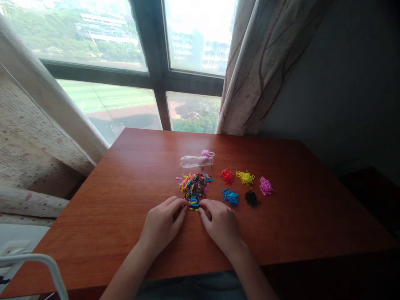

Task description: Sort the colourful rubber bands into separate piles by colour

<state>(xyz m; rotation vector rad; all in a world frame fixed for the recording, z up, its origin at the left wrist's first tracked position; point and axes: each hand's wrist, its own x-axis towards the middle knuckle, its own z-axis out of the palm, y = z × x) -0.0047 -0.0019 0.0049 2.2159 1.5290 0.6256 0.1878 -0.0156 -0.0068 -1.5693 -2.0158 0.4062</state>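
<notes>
A mixed heap of small coloured elastic bands lies in the middle of the brown wooden table. My left hand and my right hand rest palm down at the heap's near edge, fingertips pinched together on bands there. To the right lie sorted little piles: red, yellow, pink, blue and black. A clear plastic bottle lies on its side behind the heap, with a pink cap beside it.
The table stands against a window with curtains on both sides. A dark wall is at the right. A white chair rail shows at the lower left.
</notes>
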